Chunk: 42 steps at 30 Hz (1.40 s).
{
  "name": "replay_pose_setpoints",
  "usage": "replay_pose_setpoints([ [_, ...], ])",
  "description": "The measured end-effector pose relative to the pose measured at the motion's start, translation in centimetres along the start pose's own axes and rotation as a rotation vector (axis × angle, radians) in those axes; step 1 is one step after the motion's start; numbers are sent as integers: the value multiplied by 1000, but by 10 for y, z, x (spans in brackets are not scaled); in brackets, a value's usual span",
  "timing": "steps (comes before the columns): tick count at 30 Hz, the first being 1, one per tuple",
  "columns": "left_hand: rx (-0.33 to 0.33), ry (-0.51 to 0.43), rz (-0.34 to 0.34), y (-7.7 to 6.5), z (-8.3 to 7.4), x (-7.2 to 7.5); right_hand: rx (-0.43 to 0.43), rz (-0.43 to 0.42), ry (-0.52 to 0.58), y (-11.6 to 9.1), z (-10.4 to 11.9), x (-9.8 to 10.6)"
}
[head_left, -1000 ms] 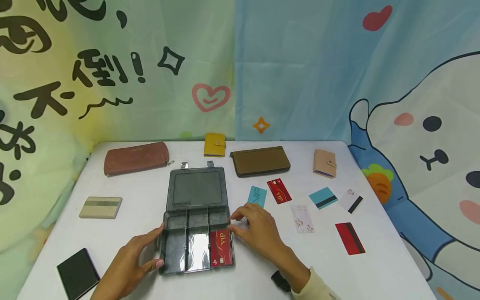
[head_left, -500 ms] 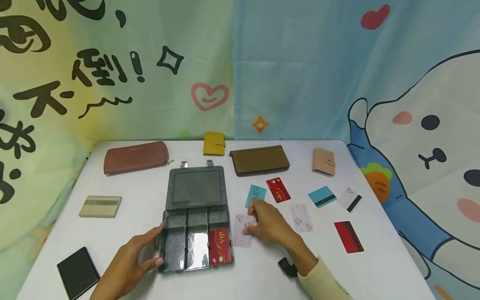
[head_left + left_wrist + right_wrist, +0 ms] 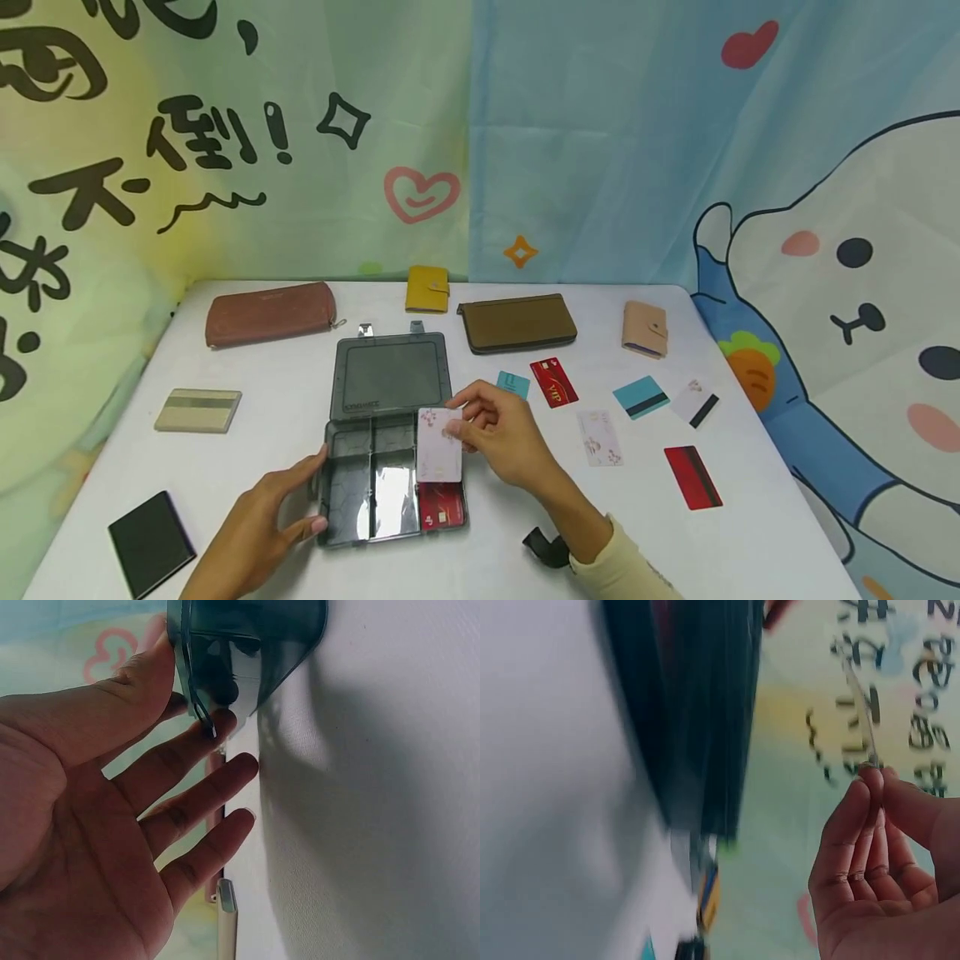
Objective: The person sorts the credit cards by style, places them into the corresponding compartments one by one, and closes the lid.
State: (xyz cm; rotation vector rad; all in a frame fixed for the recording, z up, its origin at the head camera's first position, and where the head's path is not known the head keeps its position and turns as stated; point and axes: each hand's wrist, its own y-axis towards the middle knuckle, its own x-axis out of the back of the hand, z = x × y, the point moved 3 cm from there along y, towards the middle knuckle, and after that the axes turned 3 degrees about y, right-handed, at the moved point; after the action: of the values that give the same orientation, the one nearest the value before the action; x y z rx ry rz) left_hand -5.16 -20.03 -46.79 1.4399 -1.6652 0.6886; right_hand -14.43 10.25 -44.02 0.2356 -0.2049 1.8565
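Note:
My right hand (image 3: 504,429) pinches a white floral card (image 3: 438,454) between thumb and fingers over the right column of a dark see-through compartment box (image 3: 395,492). In the right wrist view that card (image 3: 861,701) appears edge-on, held at the fingertips above the box (image 3: 694,712). Below it, a red card (image 3: 442,508) lies in the front right compartment, its upper part covered by the held card. My left hand (image 3: 255,521) rests against the box's left side with loosely straight fingers; the left wrist view shows its fingertips touching the box wall (image 3: 277,660).
Right of the box lie a teal card (image 3: 513,384), a red VIP card (image 3: 555,382), a floral card (image 3: 601,438), a blue striped card (image 3: 641,396) and others. Brown (image 3: 272,315), olive (image 3: 517,323) and yellow (image 3: 427,290) wallets line the back. A black notebook (image 3: 152,544) lies front left.
My right hand has picked the white floral card up from the table beside the box and carried it left over the right compartments. My left hand stays at the box.

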Motion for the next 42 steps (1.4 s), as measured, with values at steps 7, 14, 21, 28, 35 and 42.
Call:
replay_pose_setpoints([
  [7, -37, 15, -28, 1, -1, -1, 7, 178, -124, -4, 1, -45],
  [14, -31, 18, -15, 0, -1, 2, 79, 176, -347, -5, -2, -55],
  [21, -1, 15, 10, 0, -1, 5, 253, 159, -638, -7, 1, -58],
  [28, -1, 11, 20, 2, -2, 2, 198, 138, -592, 10, -8, -26],
  [35, 0, 3, 24, 3, -3, -1, 22, -22, -518, 45, -41, 50],
  [42, 9, 16, 33, 2, -2, 2, -153, -48, -779, 52, -62, 87],
])
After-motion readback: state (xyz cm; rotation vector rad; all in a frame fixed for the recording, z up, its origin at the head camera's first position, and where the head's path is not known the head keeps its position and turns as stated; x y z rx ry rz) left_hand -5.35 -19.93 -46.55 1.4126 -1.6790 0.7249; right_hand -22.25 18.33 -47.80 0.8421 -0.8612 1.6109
